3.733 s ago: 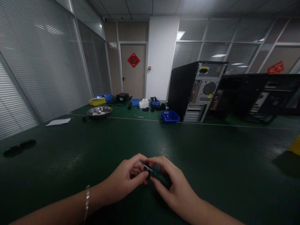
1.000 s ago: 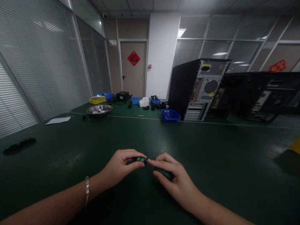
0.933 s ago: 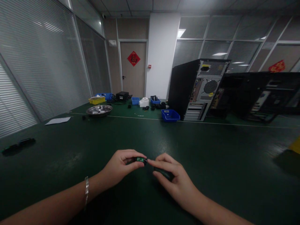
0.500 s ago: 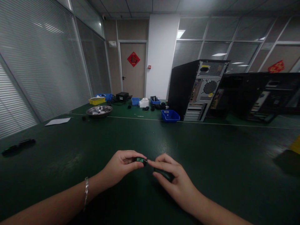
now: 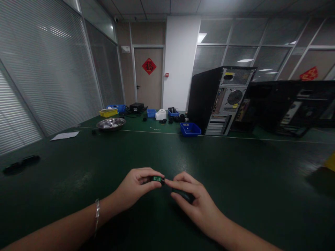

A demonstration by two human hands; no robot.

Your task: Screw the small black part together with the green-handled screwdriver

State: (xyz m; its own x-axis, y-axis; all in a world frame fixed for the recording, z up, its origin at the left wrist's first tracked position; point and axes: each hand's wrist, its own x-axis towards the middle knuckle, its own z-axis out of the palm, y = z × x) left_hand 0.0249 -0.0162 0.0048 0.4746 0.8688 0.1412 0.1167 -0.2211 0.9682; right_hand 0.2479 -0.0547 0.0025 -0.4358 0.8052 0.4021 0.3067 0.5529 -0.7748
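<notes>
Pinching the small green part (image 5: 157,179) with your left hand (image 5: 134,188), it could slip. Your right hand (image 5: 195,202) curls around a dark piece (image 5: 183,195) just beside it.

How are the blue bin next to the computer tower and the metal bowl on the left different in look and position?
The blue bin is rectangular plastic; the metal bowl is round, shallow and shiny. The bin stands right beside the computer tower; the bowl sits apart, far to the left, near a white paper sheet. Both rest on the green table.
</notes>
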